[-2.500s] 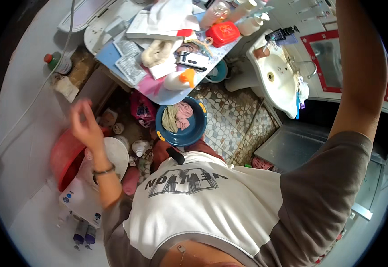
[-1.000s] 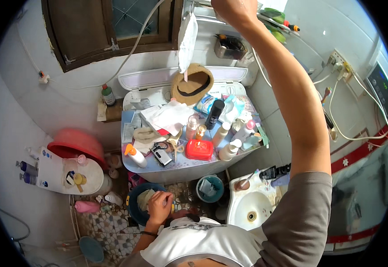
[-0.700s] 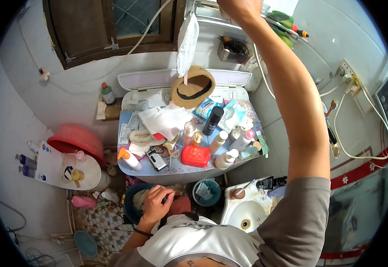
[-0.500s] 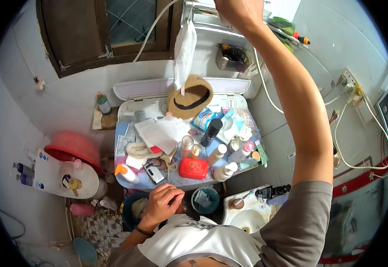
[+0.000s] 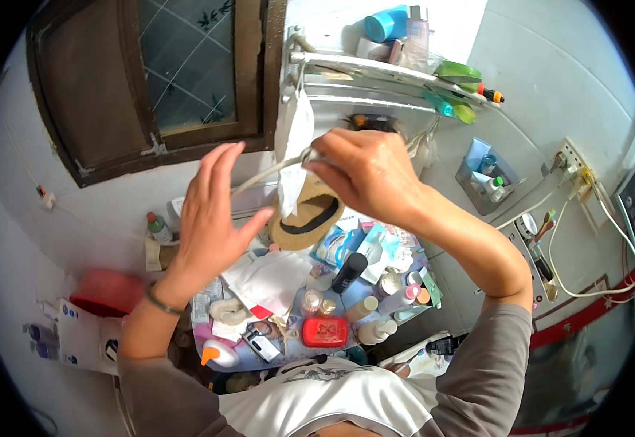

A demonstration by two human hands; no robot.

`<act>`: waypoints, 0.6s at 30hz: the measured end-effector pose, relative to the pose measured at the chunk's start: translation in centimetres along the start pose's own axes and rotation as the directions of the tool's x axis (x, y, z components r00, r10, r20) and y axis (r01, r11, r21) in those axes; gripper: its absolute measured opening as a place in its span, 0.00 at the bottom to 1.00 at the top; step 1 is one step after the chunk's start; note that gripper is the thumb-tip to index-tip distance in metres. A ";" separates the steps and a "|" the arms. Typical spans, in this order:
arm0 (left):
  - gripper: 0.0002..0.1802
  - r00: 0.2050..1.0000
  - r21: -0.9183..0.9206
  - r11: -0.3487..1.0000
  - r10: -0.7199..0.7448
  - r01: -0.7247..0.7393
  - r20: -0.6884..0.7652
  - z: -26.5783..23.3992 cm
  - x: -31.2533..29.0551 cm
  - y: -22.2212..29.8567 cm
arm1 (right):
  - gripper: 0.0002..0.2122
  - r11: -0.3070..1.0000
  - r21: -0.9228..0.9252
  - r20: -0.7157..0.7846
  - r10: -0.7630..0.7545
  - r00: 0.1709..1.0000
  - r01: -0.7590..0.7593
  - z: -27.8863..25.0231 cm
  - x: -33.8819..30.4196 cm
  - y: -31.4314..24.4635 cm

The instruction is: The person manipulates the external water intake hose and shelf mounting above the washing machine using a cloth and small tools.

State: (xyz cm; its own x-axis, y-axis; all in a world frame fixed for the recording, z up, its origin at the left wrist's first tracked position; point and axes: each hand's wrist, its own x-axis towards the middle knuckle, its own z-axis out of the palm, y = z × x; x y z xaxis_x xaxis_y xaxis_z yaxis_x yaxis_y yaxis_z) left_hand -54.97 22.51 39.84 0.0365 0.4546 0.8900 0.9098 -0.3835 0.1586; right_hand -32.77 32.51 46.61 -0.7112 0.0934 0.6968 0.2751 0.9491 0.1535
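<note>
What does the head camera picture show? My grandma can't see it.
A person's right hand pinches a pale hose, with the left hand open near it. Lower down are a brown hat, bottles and a red box.

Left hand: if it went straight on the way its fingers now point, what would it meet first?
The left hand would probably meet the brown window frame first, though how far beyond the hand it lies is hard to tell.

smooth plastic hose [image 5: 268,172], glossy plastic box [image 5: 324,332], wooden window frame [image 5: 251,80]
</note>
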 end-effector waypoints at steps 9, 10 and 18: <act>0.08 0.991 -0.108 0.988 0.106 -0.114 -0.077 6.5 9.6 -3.3 | 0.09 0.934 -0.229 -0.375 0.175 0.910 -0.274 -4.9 1.0 9.6; 0.13 0.989 -0.058 0.990 0.126 -0.130 -0.073 6.6 10.7 -3.0 | 0.11 0.883 -0.390 -0.438 0.071 0.896 -0.260 -6.0 1.1 11.6; 0.19 0.955 0.094 0.960 0.274 -0.264 -0.115 8.6 13.3 -3.7 | 0.12 0.787 -0.412 -0.343 0.333 0.878 -0.459 -3.9 -0.1 17.9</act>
State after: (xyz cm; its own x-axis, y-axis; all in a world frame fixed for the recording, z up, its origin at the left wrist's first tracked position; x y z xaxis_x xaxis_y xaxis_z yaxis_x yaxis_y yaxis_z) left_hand -54.29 36.86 47.38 0.2365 0.2365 0.9424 0.9024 -0.4130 -0.1228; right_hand -25.25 48.34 51.99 -0.3108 0.2948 0.9036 0.8097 0.5800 0.0893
